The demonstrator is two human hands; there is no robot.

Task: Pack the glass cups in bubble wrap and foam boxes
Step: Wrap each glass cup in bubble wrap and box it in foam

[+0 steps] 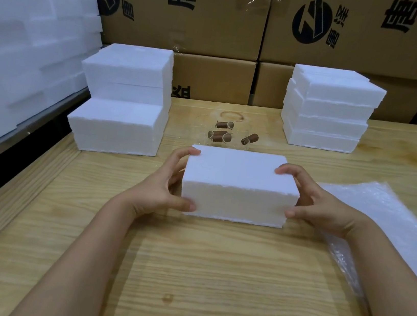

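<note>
A closed white foam box (239, 181) stands on the wooden table (185, 275) in front of me. My left hand (163, 186) grips its left end, fingers over the top edge and thumb on the front face. My right hand (316, 202) grips the right end the same way. Behind the box lie clear glass cups (223, 133), hard to make out, with brown paper rolls inside them. A sheet of bubble wrap (390, 226) lies flat to the right of the box.
Stacked foam boxes (124, 98) stand at the back left, and a second foam stack (329, 108) at the back right. More foam (27, 25) is piled off the table's left side. Printed cardboard cartons (221, 20) form a wall behind.
</note>
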